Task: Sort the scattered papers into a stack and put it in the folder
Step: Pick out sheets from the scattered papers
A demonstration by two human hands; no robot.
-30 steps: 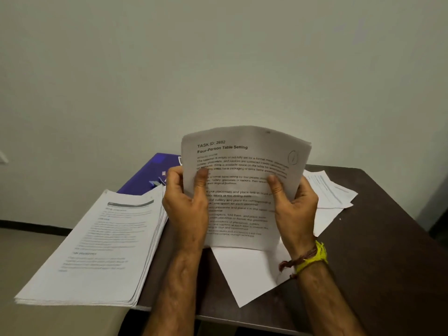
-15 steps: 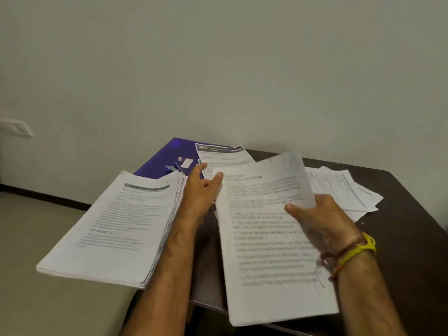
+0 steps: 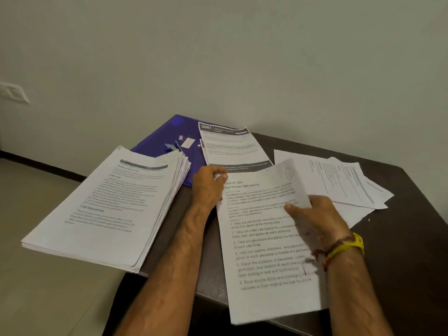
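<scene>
I hold a small bundle of printed sheets [image 3: 264, 241] flat over the table's near edge. My left hand [image 3: 208, 187] pinches its top left corner. My right hand [image 3: 315, 217] grips its right side, thumb on top. A thick stack of papers [image 3: 109, 204] lies at the left, hanging over the table's left edge. The blue folder [image 3: 162, 139] lies at the back left, partly under that stack. A sheet with a dark header [image 3: 230, 144] rests on the folder's right part. Several loose sheets [image 3: 339, 180] are scattered at the right.
The dark brown table [image 3: 407, 251] stands against a pale wall. A white wall switch plate [image 3: 13, 92] is at the far left. Beige floor [image 3: 48, 299] shows to the left of the table.
The bundle, held upright in both hands a second ago, has been lowered flat toward the table. My head has tipped down, bringing the folder and the dark-header sheet into view.
</scene>
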